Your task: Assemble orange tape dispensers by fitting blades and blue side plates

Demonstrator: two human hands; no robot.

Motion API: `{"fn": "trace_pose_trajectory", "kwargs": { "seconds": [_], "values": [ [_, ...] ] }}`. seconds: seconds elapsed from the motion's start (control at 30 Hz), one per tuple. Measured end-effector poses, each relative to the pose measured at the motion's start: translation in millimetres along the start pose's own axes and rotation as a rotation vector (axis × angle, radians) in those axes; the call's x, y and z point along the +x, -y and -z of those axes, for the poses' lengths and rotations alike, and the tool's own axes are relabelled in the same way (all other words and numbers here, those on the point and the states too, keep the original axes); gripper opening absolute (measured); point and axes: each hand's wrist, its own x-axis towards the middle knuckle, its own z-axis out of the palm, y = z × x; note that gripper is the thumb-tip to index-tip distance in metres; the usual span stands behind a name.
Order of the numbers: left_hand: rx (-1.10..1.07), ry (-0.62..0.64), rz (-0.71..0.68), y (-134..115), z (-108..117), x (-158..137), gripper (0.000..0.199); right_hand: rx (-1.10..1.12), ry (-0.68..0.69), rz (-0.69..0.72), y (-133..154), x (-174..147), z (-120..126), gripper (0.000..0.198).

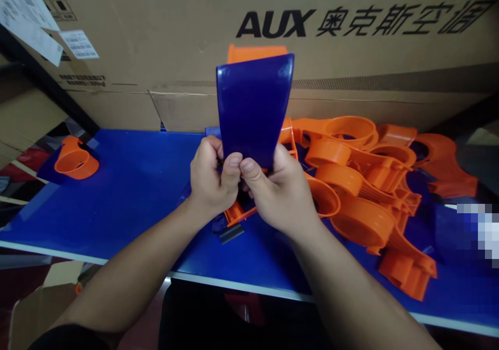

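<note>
Both of my hands grip a blue and orange tape dispenser [255, 108] above the middle of the table. Its smooth, curved blue plate faces me, and an orange part shows above the plate's upper edge. My left hand [214, 178] is closed round the lower left side. On the lower right side, my right hand [283, 191] is closed too. The two thumbs press near the plate's bottom edge, almost tip to tip. The fingers behind the dispenser are mostly hidden. Below the hands, an orange frame part [236, 214] and a dark grey strip [231, 233] are partly visible.
Several orange tape dispenser bodies [360, 222] lie heaped on the right of the blue table [136, 199]. Another orange and blue dispenser [77, 164] rests at the far left. A large cardboard box [175, 22] stands along the back. An open carton [42, 308] is below left.
</note>
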Motion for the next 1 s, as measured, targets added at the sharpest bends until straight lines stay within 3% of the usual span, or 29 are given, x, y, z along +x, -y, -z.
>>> {"fn": "trace_pose_trajectory", "kwargs": {
  "seconds": [0.23,0.43,0.7,0.8,0.9,0.97,1.0],
  "values": [
    [-0.086,0.01,0.197,-5.2,-1.8,3.0,0.049,-0.016,-0.027,-0.051,5.7,2.4,-7.9,0.043],
    [-0.19,0.017,0.393,-16.5,4.2,17.4,0.051,-0.237,-0.052,-0.048,-1.7,4.2,-7.6,0.038],
    [-0.127,0.049,0.329,-27.3,21.7,30.6,0.043,-0.444,-0.041,-0.047,1.6,4.6,-12.3,0.016],
    [-0.223,-0.026,0.292,-18.1,26.5,37.1,0.041,-0.501,-0.062,-0.057,4.5,3.3,-13.2,0.017],
    [-0.272,-0.25,0.277,3.8,37.6,50.3,0.043,-0.518,-0.094,-0.033,4.5,3.1,-13.3,0.019],
    [-0.227,-0.308,0.371,22.5,47.8,59.4,0.039,-0.503,-0.135,0.002,3.0,3.9,-12.7,0.018],
    [-0.177,-0.268,0.458,31.5,52.6,62.7,0.034,-0.493,-0.162,0.018,2.0,4.4,-12.2,0.018]
  ]
}}
